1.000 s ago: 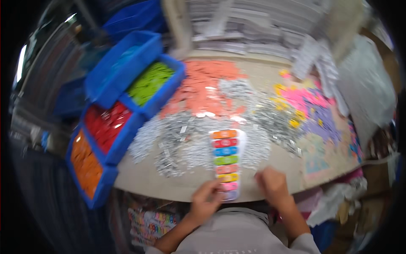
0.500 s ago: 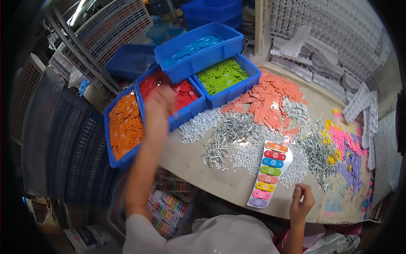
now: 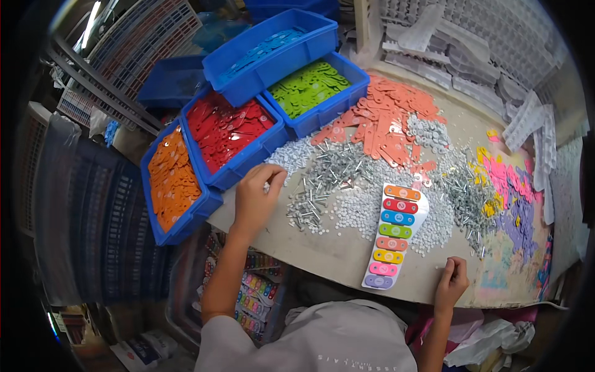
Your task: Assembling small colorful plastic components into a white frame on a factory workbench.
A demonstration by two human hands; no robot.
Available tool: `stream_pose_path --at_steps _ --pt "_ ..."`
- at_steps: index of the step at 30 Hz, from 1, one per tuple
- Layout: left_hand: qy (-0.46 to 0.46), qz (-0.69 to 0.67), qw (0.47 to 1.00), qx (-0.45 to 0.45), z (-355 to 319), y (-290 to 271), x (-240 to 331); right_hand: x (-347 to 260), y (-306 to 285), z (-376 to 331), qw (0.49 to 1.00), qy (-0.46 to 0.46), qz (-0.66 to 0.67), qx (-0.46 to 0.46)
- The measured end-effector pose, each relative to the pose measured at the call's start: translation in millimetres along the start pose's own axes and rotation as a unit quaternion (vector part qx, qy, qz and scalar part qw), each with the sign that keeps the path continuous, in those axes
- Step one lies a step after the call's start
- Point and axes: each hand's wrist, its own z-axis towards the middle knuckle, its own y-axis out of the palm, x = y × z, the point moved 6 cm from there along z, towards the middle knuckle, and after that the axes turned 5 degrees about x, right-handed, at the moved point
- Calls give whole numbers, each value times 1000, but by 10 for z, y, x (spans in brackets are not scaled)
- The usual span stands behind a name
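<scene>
My left hand (image 3: 259, 191) is over the table's left part, beside a pile of small white plastic pieces (image 3: 291, 155). Its fingers are curled together, and whatever they hold, if anything, is hidden. Near the front edge, my right hand (image 3: 452, 283) rests with fingers folded in; I cannot make out anything inside them. Between the two hands, closer to the right one, a toy xylophone (image 3: 390, 243) lies on the table: a white tapered base with a column of coloured bars, orange at the far end and lilac at the near end. Neither hand touches it.
Blue bins hold orange bars (image 3: 170, 180), red bars (image 3: 230, 127), green bars (image 3: 310, 90) and light-blue bars (image 3: 263, 53). Coral bars (image 3: 387, 118), metal pins (image 3: 338, 167) and white beads (image 3: 359, 211) lie loose. Finished-looking xylophones (image 3: 254, 294) fill a container below the table.
My left hand has come back from over the red bin, moving right and nearer, to beside the white pieces. My right hand stays by the front edge. The whole view has shifted slightly.
</scene>
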Motion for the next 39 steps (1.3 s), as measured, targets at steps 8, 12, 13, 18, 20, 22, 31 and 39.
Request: stream_pose_path --at_steps 8,12,13,18,20,22,31,39 --pt "83 154 984 -23 -164 358 -462 -124 -4 -44 996 -92 -20 4" --pt "73 195 977 -47 -194 409 -554 -105 45 -29 995 -101 -6 0" --pt "83 202 975 -40 -198 397 -526 -107 2 -7 996 -90 -24 14" --pt "145 214 966 -23 -272 437 -397 99 -381 350 986 -65 -81 131" --pt "-42 120 992 -9 -330 398 -543 224 -557 511 989 -9 -95 109" --pt "-136 39 989 -49 -418 415 -717 327 -644 579 990 45 -104 85" --pt "-159 -200 967 -7 -895 498 -205 714 -735 1220 983 -19 -151 102" --pt "-220 -282 929 -97 -1440 988 284 576 -412 1404 992 -56 -95 55"
